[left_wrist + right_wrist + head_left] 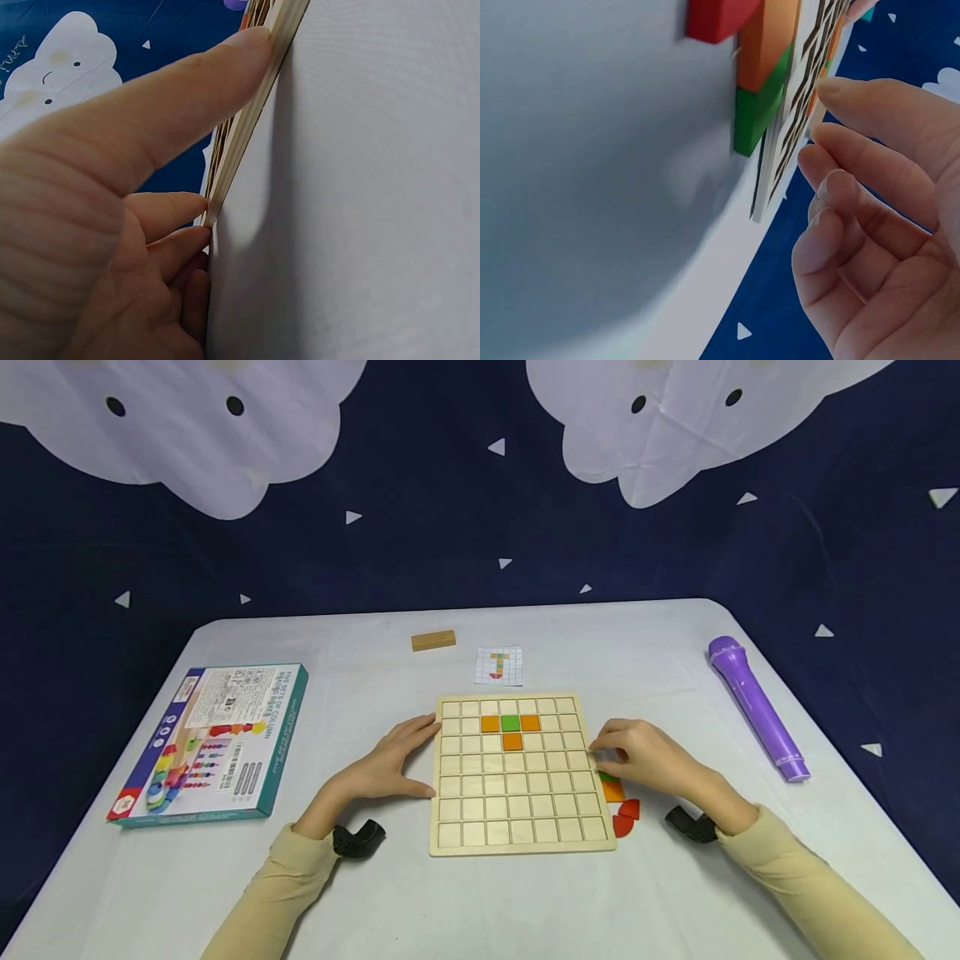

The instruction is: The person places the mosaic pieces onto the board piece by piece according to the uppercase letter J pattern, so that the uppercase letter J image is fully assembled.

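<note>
A wooden grid board (450,852) lies in front of me, holding orange tiles (512,742) and a green tile (510,723) in a T shape. My left hand (390,762) rests at its left edge, thumb and fingers spread along the side; the left wrist view shows the thumb (217,82) pressing the rim. At the right edge is my right hand (637,752), its fingers loosely bent. The right wrist view shows a gap between thumb (870,97) and index finger, with nothing held there. Partly under that hand lie a green piece (754,124) and an orange piece (613,791).
Red rounded pieces (623,826) lie beside the board's lower right corner. Beyond the board are a pattern card (510,667) and a wooden block (433,641). A boxed toy (210,743) stands far left, a purple microphone-shaped stick (757,706) far right.
</note>
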{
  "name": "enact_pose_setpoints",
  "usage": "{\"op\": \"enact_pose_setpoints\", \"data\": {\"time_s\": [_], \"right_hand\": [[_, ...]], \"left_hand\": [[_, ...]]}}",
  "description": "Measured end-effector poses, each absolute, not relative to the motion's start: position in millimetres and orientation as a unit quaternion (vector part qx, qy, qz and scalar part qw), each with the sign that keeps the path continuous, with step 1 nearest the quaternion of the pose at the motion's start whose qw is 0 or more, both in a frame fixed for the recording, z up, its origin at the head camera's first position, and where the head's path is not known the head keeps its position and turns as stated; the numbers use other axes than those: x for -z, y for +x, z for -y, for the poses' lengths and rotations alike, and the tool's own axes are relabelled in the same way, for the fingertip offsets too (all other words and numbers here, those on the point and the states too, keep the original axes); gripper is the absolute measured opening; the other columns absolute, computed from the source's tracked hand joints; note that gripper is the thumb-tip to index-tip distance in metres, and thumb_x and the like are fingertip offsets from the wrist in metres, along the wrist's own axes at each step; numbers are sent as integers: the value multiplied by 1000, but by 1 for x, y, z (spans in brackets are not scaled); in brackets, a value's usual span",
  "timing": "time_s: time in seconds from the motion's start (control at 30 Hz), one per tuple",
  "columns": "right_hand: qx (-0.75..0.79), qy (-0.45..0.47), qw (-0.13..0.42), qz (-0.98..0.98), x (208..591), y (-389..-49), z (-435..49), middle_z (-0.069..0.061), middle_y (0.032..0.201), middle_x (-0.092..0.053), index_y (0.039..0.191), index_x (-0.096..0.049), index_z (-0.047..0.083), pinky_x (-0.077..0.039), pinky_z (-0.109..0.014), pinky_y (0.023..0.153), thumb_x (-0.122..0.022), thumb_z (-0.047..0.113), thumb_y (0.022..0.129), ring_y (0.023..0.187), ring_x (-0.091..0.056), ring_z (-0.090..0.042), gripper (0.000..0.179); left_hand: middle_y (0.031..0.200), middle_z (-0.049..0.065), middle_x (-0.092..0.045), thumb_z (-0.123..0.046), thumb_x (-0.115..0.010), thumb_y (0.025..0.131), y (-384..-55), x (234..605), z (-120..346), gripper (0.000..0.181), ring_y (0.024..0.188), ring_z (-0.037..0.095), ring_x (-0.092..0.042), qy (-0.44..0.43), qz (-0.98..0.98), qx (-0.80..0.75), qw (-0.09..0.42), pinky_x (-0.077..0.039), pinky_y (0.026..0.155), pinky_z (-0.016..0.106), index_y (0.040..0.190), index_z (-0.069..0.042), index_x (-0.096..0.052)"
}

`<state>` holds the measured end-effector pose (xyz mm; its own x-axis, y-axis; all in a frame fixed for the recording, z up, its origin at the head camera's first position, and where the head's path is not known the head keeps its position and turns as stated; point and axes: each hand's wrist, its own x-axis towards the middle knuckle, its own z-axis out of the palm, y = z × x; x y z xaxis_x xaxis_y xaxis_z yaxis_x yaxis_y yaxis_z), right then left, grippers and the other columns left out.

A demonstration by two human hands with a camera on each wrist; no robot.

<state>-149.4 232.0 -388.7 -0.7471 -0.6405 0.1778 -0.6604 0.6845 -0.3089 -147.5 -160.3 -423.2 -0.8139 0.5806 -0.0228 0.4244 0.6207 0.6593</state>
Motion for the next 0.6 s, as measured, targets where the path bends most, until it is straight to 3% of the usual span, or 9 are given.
{"op": "enact_pose_setpoints", "data": {"time_s": [0.6], "right_hand": [[-179,332,-19,926,393,-141,-248,5,86,-65,93,-74,9,-39,-14,57,-76,13,73,64,-44,0,20]], "left_hand": [[155,20,-20,-30,-80,71,-148,422,160,96,143,41,-16,283,-892,-331,121,-19,112,61,146,0,-28]]}}
